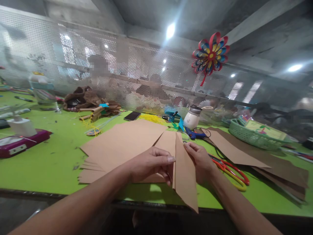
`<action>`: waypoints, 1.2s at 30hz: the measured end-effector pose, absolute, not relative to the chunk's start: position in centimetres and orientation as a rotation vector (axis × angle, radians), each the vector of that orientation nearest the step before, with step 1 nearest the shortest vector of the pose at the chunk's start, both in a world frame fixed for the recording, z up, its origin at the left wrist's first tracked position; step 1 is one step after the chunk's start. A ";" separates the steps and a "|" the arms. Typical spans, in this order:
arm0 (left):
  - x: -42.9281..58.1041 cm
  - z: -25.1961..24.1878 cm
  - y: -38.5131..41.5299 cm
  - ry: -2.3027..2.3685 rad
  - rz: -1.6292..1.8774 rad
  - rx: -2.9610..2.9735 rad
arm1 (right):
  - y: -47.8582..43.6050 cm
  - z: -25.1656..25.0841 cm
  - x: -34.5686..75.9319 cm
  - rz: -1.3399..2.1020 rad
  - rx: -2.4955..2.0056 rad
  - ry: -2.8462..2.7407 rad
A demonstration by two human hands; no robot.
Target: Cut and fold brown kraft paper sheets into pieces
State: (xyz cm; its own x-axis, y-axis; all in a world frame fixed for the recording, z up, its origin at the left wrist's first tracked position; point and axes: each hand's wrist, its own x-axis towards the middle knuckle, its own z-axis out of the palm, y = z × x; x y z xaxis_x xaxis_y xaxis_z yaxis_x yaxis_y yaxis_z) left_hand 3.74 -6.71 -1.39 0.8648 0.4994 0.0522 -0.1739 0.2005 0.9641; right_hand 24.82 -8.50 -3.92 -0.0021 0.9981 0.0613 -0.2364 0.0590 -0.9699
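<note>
- While my left hand (149,164) pinches the left edge of one folded brown sheet (186,173) between thumb and fingers, my right hand (200,160) grips its right side near the top, thumb and forefinger drawn together.
- Folded brown sheet: one, upright and slightly tilted between my hands, above the front part of the green table (63,160); a narrow strip stands along its left side.
- Stack of brown sheets (124,140): flat, beyond and left of my hands, lower corners fanned.
- Scissors (223,165): one pair, red and yellow handles, just beside my right forearm.
- Glue gun (194,133): blue, beyond my right hand, near a white jar (192,119) with a dark lid.
- Second paper pile (237,148): lighter and darker browns, right, near a green basket (256,136).
- Phone (132,116): dark-faced, behind the stack, beside yellow strands (151,118).
- Power strip (24,143): purple and white, far left.
</note>
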 end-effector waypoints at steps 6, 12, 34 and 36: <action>3.7 -1.2 -6.8 0.445 0.585 1.208 | -7.5 -4.4 26.0 1.051 -1.118 -1.185; 3.7 -1.2 -6.9 0.712 0.593 1.163 | -7.7 -4.3 26.6 0.941 -1.159 -1.229; 4.3 -1.6 -6.9 0.797 0.589 1.780 | -10.4 0.0 26.3 0.453 -1.148 -1.708; 4.3 -1.7 -6.8 0.804 0.597 1.832 | -10.2 0.0 26.0 0.491 -1.142 -1.697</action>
State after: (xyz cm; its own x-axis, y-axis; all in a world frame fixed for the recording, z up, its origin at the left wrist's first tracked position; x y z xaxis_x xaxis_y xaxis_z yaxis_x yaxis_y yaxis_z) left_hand 4.31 -6.79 -1.65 0.6562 0.7535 0.0402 0.2562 -0.2725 0.9274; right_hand 25.99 -10.24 0.01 -0.0636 0.8615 0.5038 0.4594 0.4734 -0.7516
